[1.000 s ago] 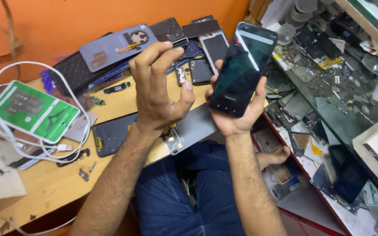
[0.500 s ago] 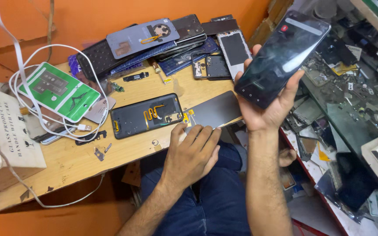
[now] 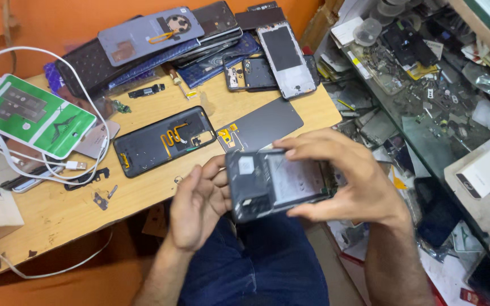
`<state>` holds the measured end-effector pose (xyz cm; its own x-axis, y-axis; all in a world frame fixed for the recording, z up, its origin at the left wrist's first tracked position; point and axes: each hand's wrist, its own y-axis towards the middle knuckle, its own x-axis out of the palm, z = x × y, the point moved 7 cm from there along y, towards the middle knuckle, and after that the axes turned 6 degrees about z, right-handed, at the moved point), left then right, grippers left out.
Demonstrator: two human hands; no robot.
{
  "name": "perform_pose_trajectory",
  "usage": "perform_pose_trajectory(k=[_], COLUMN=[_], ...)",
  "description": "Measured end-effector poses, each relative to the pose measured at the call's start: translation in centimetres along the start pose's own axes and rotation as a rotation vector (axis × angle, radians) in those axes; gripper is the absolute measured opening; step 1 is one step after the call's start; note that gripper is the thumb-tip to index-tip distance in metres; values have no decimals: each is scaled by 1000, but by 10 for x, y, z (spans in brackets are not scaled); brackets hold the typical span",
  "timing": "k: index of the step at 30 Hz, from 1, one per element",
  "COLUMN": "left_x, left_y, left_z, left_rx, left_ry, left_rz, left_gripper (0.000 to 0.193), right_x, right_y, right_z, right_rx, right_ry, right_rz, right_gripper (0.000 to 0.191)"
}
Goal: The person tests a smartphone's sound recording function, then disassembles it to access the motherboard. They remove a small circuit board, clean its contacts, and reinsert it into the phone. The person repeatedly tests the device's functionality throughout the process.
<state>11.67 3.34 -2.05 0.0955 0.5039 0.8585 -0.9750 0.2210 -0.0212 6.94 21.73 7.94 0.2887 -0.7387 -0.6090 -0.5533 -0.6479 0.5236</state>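
one opened phone (image 3: 276,184), back side up, held over the lap between both hands. left hand (image 3: 197,207) fingers clamped on its left end, right hand (image 3: 350,184) gripping the right end. on the wooden table (image 3: 58,209): one black back cover (image 3: 163,140), one grey panel (image 3: 265,122), one green-white box (image 3: 32,116).

Hands: two, left hand (image 3: 197,207) and right hand (image 3: 350,181), both on one opened phone (image 3: 279,184), centre of frame.
Back covers flat on the bench: one black (image 3: 163,140), one grey panel (image 3: 265,122).
Green packets: one (image 3: 32,116), left.
White cables: one loop (image 3: 41,56), upper left.
Stacked phones and covers, top: too many to count.
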Motion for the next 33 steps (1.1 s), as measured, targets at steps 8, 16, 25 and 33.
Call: perform_pose_trajectory(k=[8,16,25,33], left_x=[-21,-24,-33,-39], left_y=[-6,-23,-42,-45], left_z=[-14,-24,-43,-40], left_rx=[-276,69,124,65], left_ry=[747,629,544,497], left_rz=[-76,138,222,192], left_gripper=[62,55,48,45], right_x=[36,51,100,112], right_y=[1,-61,-86,-85], right_z=[-30,38,55,53], right_rx=[-6,536,747,796], right_ry=[-232,796,884,886], right_rz=[-284,581,572,560], right_gripper=[84,74,66,66])
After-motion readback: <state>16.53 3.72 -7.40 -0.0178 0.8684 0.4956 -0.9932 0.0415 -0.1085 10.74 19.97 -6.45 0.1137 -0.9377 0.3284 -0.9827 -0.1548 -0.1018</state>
